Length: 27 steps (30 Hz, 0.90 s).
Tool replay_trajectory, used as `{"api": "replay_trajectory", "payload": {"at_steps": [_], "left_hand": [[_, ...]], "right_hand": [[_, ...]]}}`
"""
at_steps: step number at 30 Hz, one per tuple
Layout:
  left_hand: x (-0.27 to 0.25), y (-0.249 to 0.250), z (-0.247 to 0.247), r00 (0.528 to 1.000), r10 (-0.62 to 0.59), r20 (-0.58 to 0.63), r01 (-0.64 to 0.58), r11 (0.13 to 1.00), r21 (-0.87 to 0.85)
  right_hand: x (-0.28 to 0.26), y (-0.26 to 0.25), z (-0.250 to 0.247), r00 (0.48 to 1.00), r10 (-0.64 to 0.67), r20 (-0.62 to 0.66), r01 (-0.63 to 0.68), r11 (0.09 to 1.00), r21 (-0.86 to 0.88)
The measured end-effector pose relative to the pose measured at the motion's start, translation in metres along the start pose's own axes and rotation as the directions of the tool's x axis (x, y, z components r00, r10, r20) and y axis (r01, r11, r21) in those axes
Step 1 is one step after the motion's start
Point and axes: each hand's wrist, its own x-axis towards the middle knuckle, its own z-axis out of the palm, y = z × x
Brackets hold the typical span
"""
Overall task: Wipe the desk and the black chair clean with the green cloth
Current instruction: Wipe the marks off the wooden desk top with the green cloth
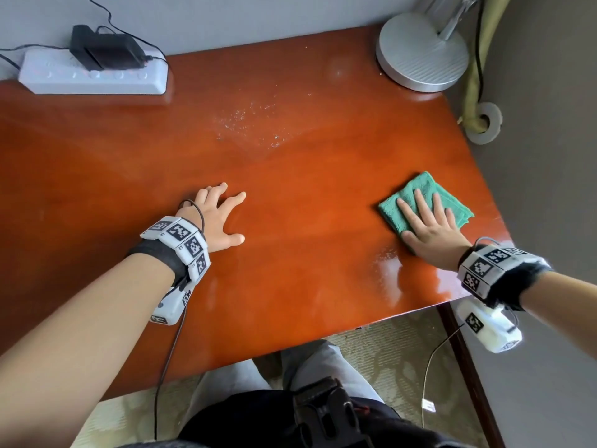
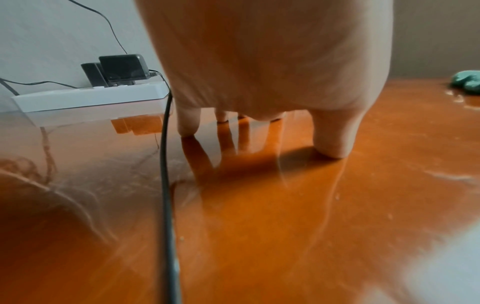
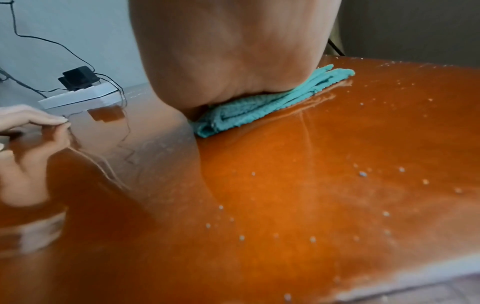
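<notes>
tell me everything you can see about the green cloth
The green cloth is a teal-green terry or microfibre piece, folded into a rough square with several layers showing along its edges. It lies flat on the glossy reddish-brown desk, near the desk's right edge. The right hand presses on it with straight, spread fingers, covering its near part; nothing else touches it. Small specks dot the desk around it.

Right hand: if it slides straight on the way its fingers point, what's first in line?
Likely nothing soon: right hand presses the green cloth, pointing across bare desk toward the lamp base; depth unclear.
</notes>
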Motion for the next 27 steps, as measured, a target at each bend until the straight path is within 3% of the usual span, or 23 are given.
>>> {"api": "replay_trajectory", "payload": {"at_steps": [5, 10, 13, 15, 17, 19, 20, 23, 27], "left_hand": [[-0.001, -0.001, 0.0, 1.0, 0.002, -0.005, -0.002, 1.0, -0.013], [-0.001, -0.001, 0.0, 1.0, 0.003, -0.004, -0.003, 1.0, -0.031], [-0.001, -0.001, 0.0, 1.0, 0.007, -0.004, -0.007, 0.999, -0.032], [0.0, -0.001, 0.001, 1.0, 0.006, -0.008, -0.007, 1.0, -0.031], [-0.001, -0.001, 0.001, 1.0, 0.007, -0.006, -0.008, 1.0, -0.022], [-0.001, -0.001, 0.001, 1.0, 0.007, -0.004, -0.007, 1.0, -0.017], [-0.001, -0.001, 0.0, 1.0, 0.008, 0.0, -0.008, 1.0, -0.016], [0.0, 0.0, -0.001, 1.0, 0.009, 0.015, -0.009, 1.0, -0.011], [0.0, -0.001, -0.001, 1.0, 0.005, 0.017, -0.005, 1.0, -0.011]], "right_hand": [[0.004, 0.01, -0.005, 0.999, 0.012, 0.033, -0.014, 0.998, 0.065], [0.012, 0.038, -0.008, 0.966, 0.253, -0.051, -0.236, 0.947, 0.219], [0.006, 0.061, -0.008, 0.885, 0.464, -0.036, -0.425, 0.838, 0.342], [-0.003, 0.066, -0.004, 0.791, 0.611, -0.002, -0.545, 0.707, 0.45], [-0.011, 0.052, 0.007, 0.7, 0.714, 0.013, -0.6, 0.579, 0.552], [-0.012, 0.034, 0.015, 0.642, 0.766, -0.044, -0.601, 0.538, 0.591], [-0.012, 0.028, 0.015, 0.646, 0.762, -0.05, -0.607, 0.552, 0.572], [-0.009, 0.016, 0.011, 0.8, 0.597, 0.066, -0.569, 0.718, 0.401], [0.002, -0.015, 0.008, 0.941, 0.337, 0.024, -0.328, 0.895, 0.304]]}}
